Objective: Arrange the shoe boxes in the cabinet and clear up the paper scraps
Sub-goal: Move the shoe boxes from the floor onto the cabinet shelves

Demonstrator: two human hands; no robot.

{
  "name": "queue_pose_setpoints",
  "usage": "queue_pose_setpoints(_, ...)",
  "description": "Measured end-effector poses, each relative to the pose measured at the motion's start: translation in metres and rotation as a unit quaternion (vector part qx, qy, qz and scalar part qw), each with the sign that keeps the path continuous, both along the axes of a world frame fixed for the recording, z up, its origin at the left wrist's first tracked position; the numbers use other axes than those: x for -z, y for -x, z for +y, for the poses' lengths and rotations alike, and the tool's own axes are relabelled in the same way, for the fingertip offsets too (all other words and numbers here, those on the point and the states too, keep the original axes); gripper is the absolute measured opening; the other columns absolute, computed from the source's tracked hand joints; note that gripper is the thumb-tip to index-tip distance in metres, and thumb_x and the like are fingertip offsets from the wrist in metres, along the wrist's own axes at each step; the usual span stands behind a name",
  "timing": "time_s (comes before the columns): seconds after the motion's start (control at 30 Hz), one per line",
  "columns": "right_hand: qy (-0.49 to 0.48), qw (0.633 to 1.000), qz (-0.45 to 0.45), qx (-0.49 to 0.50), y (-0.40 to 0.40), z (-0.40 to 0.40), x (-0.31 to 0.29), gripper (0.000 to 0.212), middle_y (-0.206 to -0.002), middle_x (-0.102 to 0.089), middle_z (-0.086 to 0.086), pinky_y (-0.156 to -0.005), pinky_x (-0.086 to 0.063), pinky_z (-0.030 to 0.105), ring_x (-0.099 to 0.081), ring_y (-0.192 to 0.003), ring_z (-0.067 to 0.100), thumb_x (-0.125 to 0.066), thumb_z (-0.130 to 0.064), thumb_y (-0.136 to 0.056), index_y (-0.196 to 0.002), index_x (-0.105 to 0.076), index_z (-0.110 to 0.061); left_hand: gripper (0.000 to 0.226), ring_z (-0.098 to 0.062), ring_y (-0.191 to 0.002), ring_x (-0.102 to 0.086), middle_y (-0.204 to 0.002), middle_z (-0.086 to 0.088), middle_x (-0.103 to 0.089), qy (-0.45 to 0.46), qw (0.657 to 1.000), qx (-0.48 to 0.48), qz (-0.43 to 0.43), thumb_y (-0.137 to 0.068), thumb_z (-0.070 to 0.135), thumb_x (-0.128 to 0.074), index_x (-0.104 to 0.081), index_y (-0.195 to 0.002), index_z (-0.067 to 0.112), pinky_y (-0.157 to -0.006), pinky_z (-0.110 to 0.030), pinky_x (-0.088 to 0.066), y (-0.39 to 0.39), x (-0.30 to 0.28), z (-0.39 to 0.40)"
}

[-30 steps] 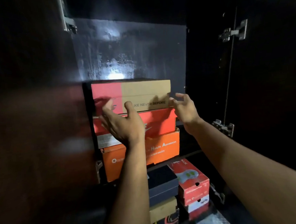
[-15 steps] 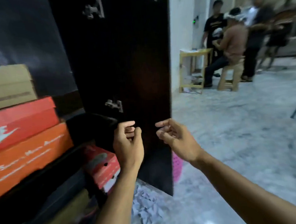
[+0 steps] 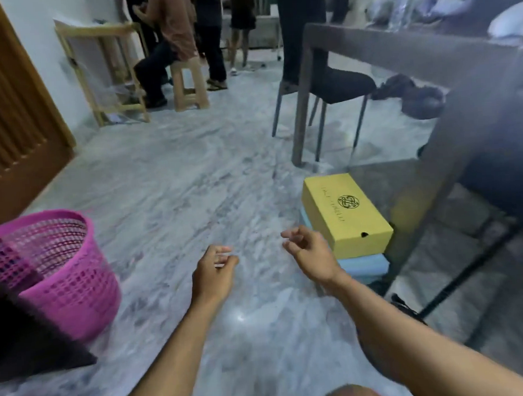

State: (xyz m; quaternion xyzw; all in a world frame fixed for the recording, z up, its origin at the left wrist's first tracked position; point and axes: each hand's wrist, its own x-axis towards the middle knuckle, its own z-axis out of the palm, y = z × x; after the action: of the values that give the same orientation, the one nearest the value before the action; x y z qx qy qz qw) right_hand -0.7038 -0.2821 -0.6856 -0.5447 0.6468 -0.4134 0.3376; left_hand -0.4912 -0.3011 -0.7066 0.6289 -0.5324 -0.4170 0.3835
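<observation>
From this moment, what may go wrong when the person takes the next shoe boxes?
The yellow box lies on the light blue box at a different angle; lifted together, the top one might slide off. They sit by a table leg, which the right hand could knock. Both hands are empty; the left hand is farther away.

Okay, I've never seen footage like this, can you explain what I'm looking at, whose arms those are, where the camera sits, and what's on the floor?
This is one picture, taken by a wide-angle camera worn on a person's head and pointing forward and down. So the two bare arms reaching in from below belong to the wearer. The left hand and right hand hang over the marble floor with fingers loosely curled, holding nothing. On the floor to the right, a yellow shoe box lies on top of a light blue box, beside a dark table. To the left stands a pink basket. Farther back are a black chair and some people near a wooden stool.
</observation>
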Motion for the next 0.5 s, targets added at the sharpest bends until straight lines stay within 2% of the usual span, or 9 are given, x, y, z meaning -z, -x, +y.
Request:
queue_pose_setpoints(0.03,-0.003,0.999,0.011,0.038,0.025,-0.005,0.006,0.014,-0.093,-0.069,-0.001,-0.077,-0.049,0.027,-0.065,-0.081,0.008,-0.065,-0.011,-0.095,-0.094,-0.066,-0.025,0.011,-0.029,-0.1,-0.07,-0.106,-0.003,-0.069,-0.028,0.999,0.025,0.005,-0.097,0.021,-0.066,-0.067,-0.107,0.023,-0.095,-0.042,-0.056,0.022,0.009,-0.01)
queue_pose_setpoints(0.1,-0.018,0.993,0.032,0.11,0.072,-0.015,0.019,0.008,-0.105,-0.07,0.004,-0.08,-0.051,0.031,-0.066,-0.094,0.021,-0.065,-0.015,-0.094,-0.098,-0.066,-0.022,0.007,-0.029,-0.102,-0.069,-0.114,-0.005,-0.067,-0.075,0.995,0.066,0.02,-0.098,0.026,-0.065,-0.066,-0.105,0.025,-0.095,-0.044,-0.056,0.063,0.025,-0.028)
queue_pose_setpoints(0.17,-0.031,0.981,0.064,0.178,0.114,-0.028,0.031,0.022,-0.117,-0.066,0.009,-0.09,-0.052,0.037,-0.063,-0.106,0.028,-0.065,-0.023,-0.09,-0.111,-0.068,-0.017,0.007,-0.028,-0.101,-0.07,-0.115,-0.005,-0.066,-0.12,0.986,0.101,0.049,-0.097,0.031,-0.066,-0.064,-0.103,0.028,-0.093,-0.044,-0.056,0.101,0.039,-0.042)
queue_pose_setpoints(0.23,-0.045,0.967,0.099,0.23,0.148,-0.039,0.038,0.033,-0.128,-0.061,0.011,-0.102,-0.047,0.041,-0.056,-0.122,0.031,-0.067,-0.023,-0.089,-0.122,-0.066,-0.017,0.016,-0.025,-0.101,-0.07,-0.114,-0.004,-0.064,-0.156,0.977,0.13,0.071,-0.096,0.037,-0.065,-0.063,-0.109,0.028,-0.094,-0.045,-0.056,0.137,0.051,-0.055)
queue_pose_setpoints(0.3,-0.073,0.958,0.131,0.246,0.173,-0.054,0.04,0.042,-0.136,-0.056,0.014,-0.109,-0.041,0.043,-0.048,-0.133,0.034,-0.069,-0.024,-0.09,-0.13,-0.062,-0.017,0.031,-0.025,-0.109,-0.068,-0.118,-0.001,-0.063,-0.186,0.967,0.149,0.088,-0.096,0.044,-0.063,-0.061,-0.122,0.026,-0.095,-0.045,-0.057,0.169,0.061,-0.067)
queue_pose_setpoints(0.4,-0.147,0.942,0.176,0.246,0.198,-0.081,0.046,0.061,-0.145,-0.05,0.015,-0.113,-0.039,0.05,-0.041,-0.139,0.037,-0.071,-0.038,-0.088,-0.143,-0.052,-0.018,0.05,-0.025,-0.122,-0.059,-0.137,0.002,-0.055,-0.23,0.953,0.171,0.101,-0.096,0.055,-0.06,-0.055,-0.136,0.026,-0.098,-0.044,-0.054,0.207,0.073,-0.084)
queue_pose_setpoints(0.5,-0.203,0.917,0.228,0.255,0.202,-0.099,0.055,0.071,-0.14,-0.055,0.014,-0.105,-0.041,0.05,-0.043,-0.133,0.037,-0.073,-0.052,-0.081,-0.14,-0.051,-0.018,0.072,-0.025,-0.129,-0.053,-0.148,0.004,-0.046,-0.273,0.938,0.184,0.111,-0.092,0.068,-0.056,-0.041,-0.151,0.029,-0.103,-0.045,-0.051,0.231,0.083,-0.094)
